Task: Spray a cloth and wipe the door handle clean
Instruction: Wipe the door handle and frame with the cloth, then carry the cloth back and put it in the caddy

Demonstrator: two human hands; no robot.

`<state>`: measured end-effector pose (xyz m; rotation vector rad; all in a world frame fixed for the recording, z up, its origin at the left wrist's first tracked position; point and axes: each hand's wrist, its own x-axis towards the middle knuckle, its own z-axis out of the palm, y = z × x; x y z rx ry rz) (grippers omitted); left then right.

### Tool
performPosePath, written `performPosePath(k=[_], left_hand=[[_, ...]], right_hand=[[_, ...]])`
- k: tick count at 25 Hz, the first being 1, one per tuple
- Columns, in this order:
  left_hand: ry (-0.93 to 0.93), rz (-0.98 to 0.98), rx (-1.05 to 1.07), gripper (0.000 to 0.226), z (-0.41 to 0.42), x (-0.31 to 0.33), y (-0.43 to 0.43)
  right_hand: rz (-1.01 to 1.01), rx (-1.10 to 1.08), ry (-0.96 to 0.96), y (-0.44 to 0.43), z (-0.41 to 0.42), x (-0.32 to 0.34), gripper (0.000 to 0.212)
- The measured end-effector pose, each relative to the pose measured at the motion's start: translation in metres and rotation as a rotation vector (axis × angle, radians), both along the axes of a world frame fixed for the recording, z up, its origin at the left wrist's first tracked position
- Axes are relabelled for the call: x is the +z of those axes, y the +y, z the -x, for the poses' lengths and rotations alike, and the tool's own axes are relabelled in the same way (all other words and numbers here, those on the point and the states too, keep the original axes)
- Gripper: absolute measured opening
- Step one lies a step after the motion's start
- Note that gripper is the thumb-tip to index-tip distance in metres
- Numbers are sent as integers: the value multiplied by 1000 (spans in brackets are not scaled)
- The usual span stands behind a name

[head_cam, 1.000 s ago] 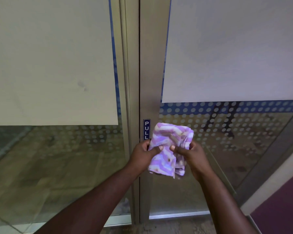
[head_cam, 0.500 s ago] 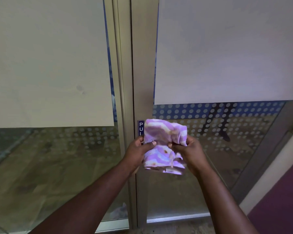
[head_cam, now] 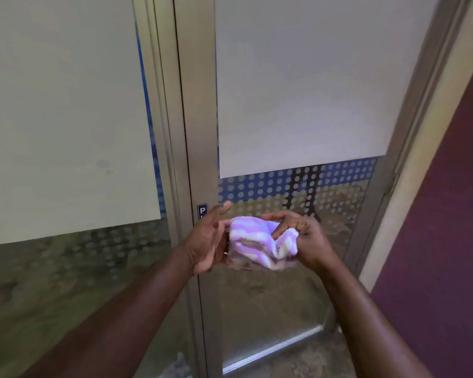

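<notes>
Your cloth [head_cam: 260, 245] bunched btwn both hands, in front of the glass door [head_cam: 298, 91].
Cloth: purple/white stripes, crumpled, brownish stains on lower edge. L hand [head_cam: 206, 241] open, palm against cloth's left side, fingers spread, not gripping. R hand [head_cam: 302, 237] closed on cloth's right end. PULL sign [head_cam: 202, 211] partly hidden by L hand; door handle not made out.

One head-worn wide-angle view looks forward and down, close to the glass door's metal frame [head_cam: 200, 148], which runs up the middle; both forearms enter from below it.
</notes>
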<state>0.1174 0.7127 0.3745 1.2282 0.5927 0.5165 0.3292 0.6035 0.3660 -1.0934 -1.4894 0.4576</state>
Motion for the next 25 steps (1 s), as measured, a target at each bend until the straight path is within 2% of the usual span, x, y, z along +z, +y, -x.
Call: performPosePath(k=[2, 3, 5, 7, 9, 10, 12, 13, 15, 19, 22, 25], left_hand=[[25, -107, -197, 57, 4, 2, -7], [24, -146, -241, 53, 7, 2, -12], [0, -137, -227, 60, 15, 1, -21], [-6, -141, -251, 67, 22, -3, -31], [12, -166, -293, 67, 28, -6, -44], [14, -186, -305, 64, 28, -7, -51], [-8, -232, -348, 55, 25, -10, -72], [-23, -248, -370, 55, 23, -11, -84], [-64, -258, -412, 59, 20, -13, -108], [-100, -231, -514, 66, 8, -19, -159], [-31, -204, -629, 55, -6, -28, -210], [22, -218, -735, 47, -23, -41, -266]], right_hand=[[-4, -68, -49, -18, 13, 2, 28], [-5, -111, -49, -30, 21, 2, 26], [3, -173, -3, -57, 33, -1, 18], [45, -131, 141, -89, 38, -7, 48], [122, -43, 463, -120, 50, -9, 78], [172, -47, 565, -133, 57, -9, 92], [281, -179, 595, -159, 71, -13, 119], [321, -252, 554, -173, 78, -16, 119], [340, -399, 477, -204, 88, -21, 103], [194, -555, 478, -275, 101, -31, 65], [106, -675, 498, -334, 112, -39, 54], [102, -787, 550, -403, 123, -57, 49]])
